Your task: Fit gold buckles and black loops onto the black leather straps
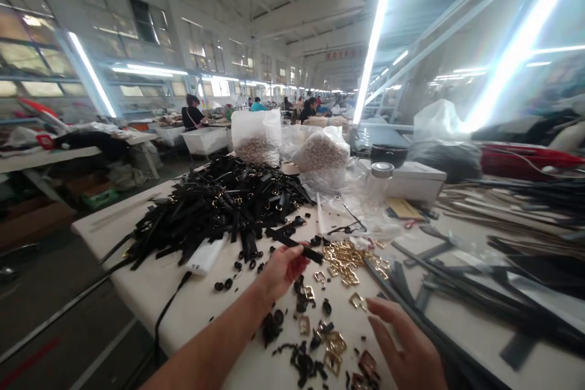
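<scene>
My left hand (284,268) pinches a short black strap (296,245) between thumb and fingers, holding it aslant above the table. My right hand (402,341) is lower right, with thumb and forefinger apart. Just beyond its fingertips is a gold square buckle (356,300); whether they touch cannot be made out. Between the hands and the strap's right end spreads a pile of gold buckles (345,259). Small black round pieces (274,324) and more buckles lie scattered nearer to me.
A large heap of black straps with gold buckles (214,201) covers the table's left back. Bags of small pieces (322,155), a clear jar (380,180) and a white box (418,181) stand behind. Dark strips (434,280) lie right. A white device (206,256) trails a cable. People sit further off.
</scene>
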### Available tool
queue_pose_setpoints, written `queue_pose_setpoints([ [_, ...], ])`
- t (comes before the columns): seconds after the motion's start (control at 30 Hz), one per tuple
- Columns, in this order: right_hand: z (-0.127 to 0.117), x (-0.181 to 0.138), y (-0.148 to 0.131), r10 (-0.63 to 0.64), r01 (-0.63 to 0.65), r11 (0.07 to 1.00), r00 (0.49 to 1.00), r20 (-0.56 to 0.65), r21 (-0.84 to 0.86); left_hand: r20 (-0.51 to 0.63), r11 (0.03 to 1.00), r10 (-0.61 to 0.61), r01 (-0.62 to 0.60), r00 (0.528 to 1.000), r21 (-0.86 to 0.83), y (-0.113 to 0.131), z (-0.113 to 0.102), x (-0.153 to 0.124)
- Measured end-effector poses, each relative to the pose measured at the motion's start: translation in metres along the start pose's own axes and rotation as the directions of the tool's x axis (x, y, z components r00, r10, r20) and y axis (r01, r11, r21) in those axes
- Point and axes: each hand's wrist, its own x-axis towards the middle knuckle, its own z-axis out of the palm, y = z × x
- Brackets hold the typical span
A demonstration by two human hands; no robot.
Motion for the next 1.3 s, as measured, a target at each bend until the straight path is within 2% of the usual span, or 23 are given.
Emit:
queue_pose_setpoints([
  [0.07,-0.008,0.007,0.007,-0.103,0.095,0.984,0.994,-0.042,-0.153,-0.068,0.996,0.081,-0.083,0.994,-0.031,0.035,-0.014,0.013],
  [0.13,-0.015,0.013,0.014,-0.14,0.121,0.951,0.989,-0.044,-0.284,-0.141,0.985,0.161,-0.168,0.977,-0.039,0.069,-0.031,0.029],
  [0.23,-0.023,0.019,0.028,-0.13,0.1,0.898,0.991,-0.042,-0.429,-0.259,0.963,0.256,-0.269,0.931,-0.015,0.112,-0.056,0.051],
  [0.33,-0.03,0.02,0.046,-0.086,0.068,0.858,0.996,-0.013,-0.509,-0.353,0.944,0.316,-0.328,0.881,0.027,0.143,-0.075,0.067],
  [0.5,-0.038,0.019,0.065,0.016,0.016,0.818,0.999,0.049,-0.574,-0.421,0.934,0.354,-0.34,0.835,0.11,0.172,-0.095,0.07],
  [0.6,-0.039,0.018,0.063,0.07,-0.003,0.826,0.993,0.097,-0.564,-0.448,0.918,0.395,-0.359,0.802,0.168,0.18,-0.104,0.059],
  [0.7,-0.038,0.018,0.057,0.063,0.029,0.839,0.987,0.15,-0.543,-0.456,0.871,0.49,-0.438,0.743,0.223,0.183,-0.108,0.044],
  [0.77,-0.036,0.018,0.053,0.045,0.064,0.85,0.98,0.194,-0.523,-0.432,0.833,0.553,-0.495,0.713,0.249,0.178,-0.105,0.035],
  [0.83,-0.036,0.018,0.049,0.036,0.087,0.858,0.973,0.229,-0.505,-0.377,0.813,0.582,-0.517,0.72,0.268,0.163,-0.094,0.028],
  [0.9,-0.035,0.017,0.045,0.028,0.103,0.86,0.968,0.249,-0.5,-0.293,0.823,0.563,-0.491,0.773,0.286,0.138,-0.076,0.022],
  [1.0,-0.035,0.018,0.04,-0.009,0.139,0.855,0.967,0.254,-0.5,-0.113,0.859,0.446,-0.39,0.888,0.33,0.083,-0.042,0.014],
  [1.03,-0.035,0.018,0.038,-0.036,0.16,0.854,0.968,0.249,-0.495,0.025,0.855,0.372,-0.353,0.928,0.38,0.062,-0.031,0.01],
  [1.07,-0.035,0.019,0.036,-0.071,0.182,0.855,0.969,0.237,-0.486,0.142,0.844,0.293,-0.325,0.946,0.427,0.041,-0.021,0.006],
  [1.13,-0.034,0.021,0.029,-0.142,0.218,0.862,0.971,0.195,-0.459,0.323,0.808,0.124,-0.284,0.938,0.516,0.003,-0.006,-0.003],
  [1.17,-0.034,0.021,0.024,-0.167,0.228,0.868,0.971,0.173,-0.441,0.368,0.78,0.07,-0.281,0.927,0.559,-0.012,0.0,-0.008],
  [1.23,-0.031,0.02,0.011,-0.179,0.225,0.887,0.973,0.148,-0.403,0.413,0.722,-0.004,-0.283,0.911,0.631,-0.036,0.007,-0.016],
  [1.3,-0.026,0.016,-0.005,-0.171,0.218,0.907,0.973,0.157,-0.36,0.437,0.696,-0.059,-0.276,0.897,0.662,-0.049,0.01,-0.026],
])
